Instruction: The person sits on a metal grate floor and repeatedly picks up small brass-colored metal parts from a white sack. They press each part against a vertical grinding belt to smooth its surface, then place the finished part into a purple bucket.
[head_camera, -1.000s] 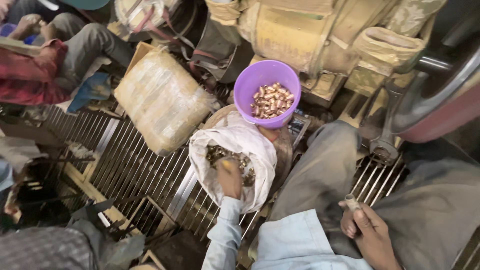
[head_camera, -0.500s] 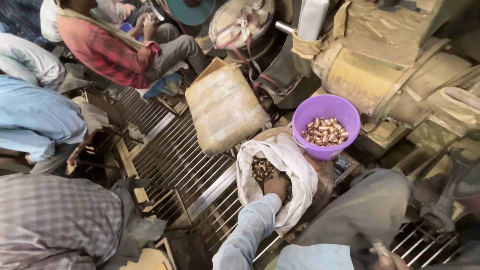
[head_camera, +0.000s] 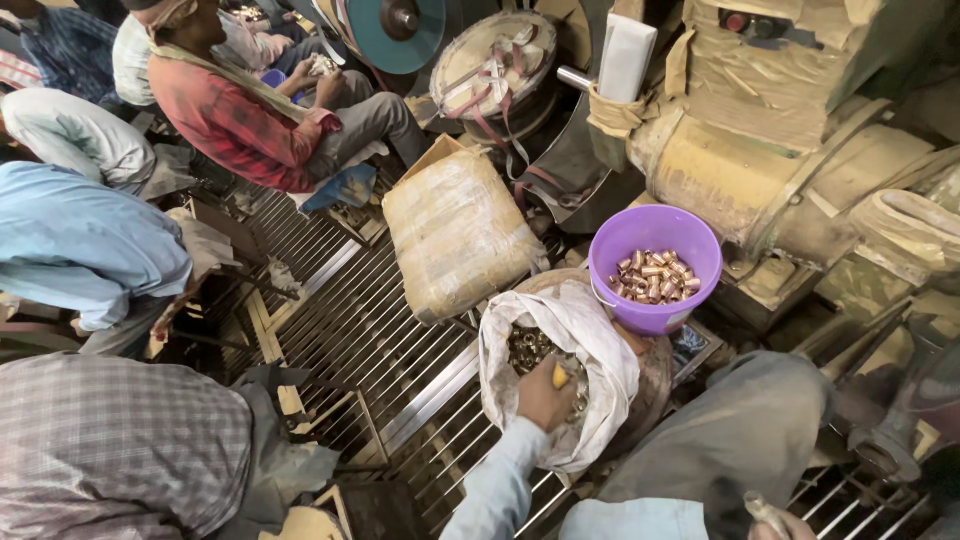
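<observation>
At lower centre, the left hand (head_camera: 543, 392) is plunged into the mouth of a white woven sack (head_camera: 590, 345), fingers curled shut around a small yellowish object, only partly visible; what it is can't be made out. The sack holds dark, dull metal pieces (head_camera: 530, 345), mostly hidden by the hand & the sack's folded rim. The sack rests on a metal floor grating (head_camera: 370, 320), w/ its far side against a round tan drum whose top is largely covered.

Just beside the sack, upper right: purple bucket (head_camera: 655, 260), approx. one-third full of short shiny copper-coloured tubes (head_camera: 655, 277).

The right hand (head_camera: 775, 520) is cut off by the bottom edge; it appears to pinch a small pale piece, but finger position can't be told for sure.

Left of the bucket: a taped, plastic-wrapped bundle (head_camera: 458, 235) lies tilted on the grating. Behind: dusty machinery w/ a teal disc (head_camera: 400, 30), partly out of frame.

Other workers sit at left; a person in a red checked shirt (head_camera: 240, 125) handles small items, hands too small to read.
</observation>
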